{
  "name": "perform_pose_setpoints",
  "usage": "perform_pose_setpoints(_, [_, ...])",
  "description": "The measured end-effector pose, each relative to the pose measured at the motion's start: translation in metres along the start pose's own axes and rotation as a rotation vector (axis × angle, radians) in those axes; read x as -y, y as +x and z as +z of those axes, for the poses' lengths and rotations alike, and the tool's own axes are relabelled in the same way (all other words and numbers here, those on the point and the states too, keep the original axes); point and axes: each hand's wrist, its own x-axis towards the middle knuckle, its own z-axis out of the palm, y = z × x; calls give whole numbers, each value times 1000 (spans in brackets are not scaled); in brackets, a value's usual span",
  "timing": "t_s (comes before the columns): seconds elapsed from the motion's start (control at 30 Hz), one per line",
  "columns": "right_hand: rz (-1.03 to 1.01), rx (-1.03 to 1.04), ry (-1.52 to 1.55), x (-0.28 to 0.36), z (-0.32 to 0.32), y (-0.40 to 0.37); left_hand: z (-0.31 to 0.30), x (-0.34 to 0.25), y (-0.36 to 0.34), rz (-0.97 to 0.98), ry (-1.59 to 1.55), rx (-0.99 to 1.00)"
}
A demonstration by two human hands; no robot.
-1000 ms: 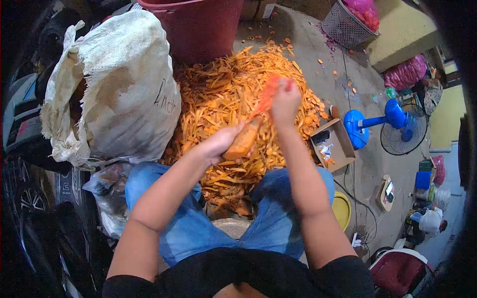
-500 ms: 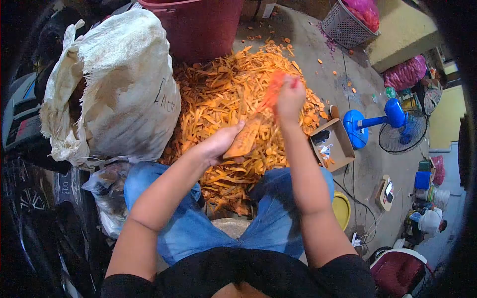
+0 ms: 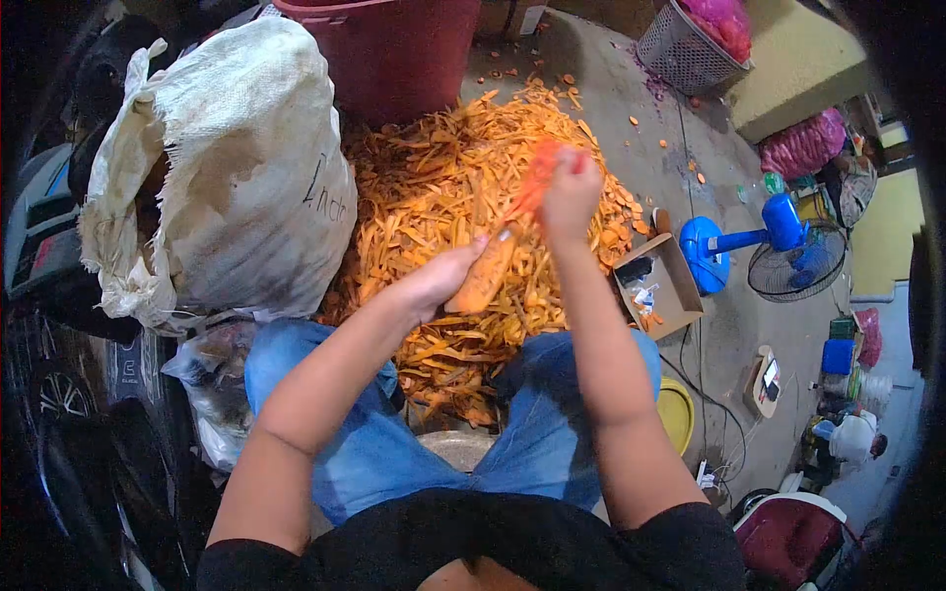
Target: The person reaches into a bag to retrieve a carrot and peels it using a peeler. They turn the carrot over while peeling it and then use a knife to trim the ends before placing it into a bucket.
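My left hand [image 3: 441, 278] is closed around the thick lower end of a carrot [image 3: 484, 280], which points up and away from me. Above the carrot's far end, my right hand [image 3: 572, 205] grips a red peeler [image 3: 541, 177], smeared by motion. The peeler's lower end overlaps the carrot's tip in this view. Under both hands spreads a big heap of orange carrot peels [image 3: 414, 217], reaching down between my knees.
On the left stands a white woven sack [image 3: 246, 167], with a dark red bin [image 3: 394, 59] behind the heap. To the right are a cardboard box [image 3: 670, 291] with small items, a blue fan [image 3: 754, 236] and a yellow lid [image 3: 676, 416]. A grey basket [image 3: 685, 54] stands at the far right.
My right hand has shifted slightly down and left with the peeler. The carrot has turned a little in my left hand, which stays in nearly the same place.
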Motion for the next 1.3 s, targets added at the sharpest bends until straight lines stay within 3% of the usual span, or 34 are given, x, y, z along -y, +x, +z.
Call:
perform_pose_setpoints(0.07, [69, -155, -46, -34, -14, 30, 4, -5, -6, -54, -27, 59])
perform_pose_setpoints(0.13, [73, -224, -81, -26, -21, 33, 4, -6, -3, -47, -241, 100])
perform_pose_setpoints(0.27, [-16, 6, 174, 2, -8, 1, -12, -4, 13, -47, -230, 58])
perform_pose_setpoints(0.33, [-66, 30, 183, 13, 2, -18, -18, -1, 19, -16, -288, 180])
perform_pose_setpoints(0.4, [-47, 262, 295, 29, 2, -36, -12, -1, 19, 45, -351, 103])
perform_pose_setpoints(0.63, [2, 287, 248, 24, 10, -48, -11, -3, 21, 120, -349, -73])
perform_pose_setpoints(0.83, [-51, 295, 217, 22, 13, -53, -1, -12, 7, 140, -388, -34])
perform_pose_setpoints(1.03, [-75, 222, 262, 25, 14, -54, -5, -6, 13, 163, -375, 50])
perform_pose_setpoints(1.13, [-125, 224, 120, 22, 11, -52, -2, -11, 6, 107, -306, 31])
perform_pose_setpoints(1.2, [-107, 142, -21, 14, 12, -42, -9, -1, 9, 76, -213, 66])
perform_pose_setpoints(1.3, [-103, -180, 17, -37, 6, 17, -4, -2, -4, -6, -54, 159])
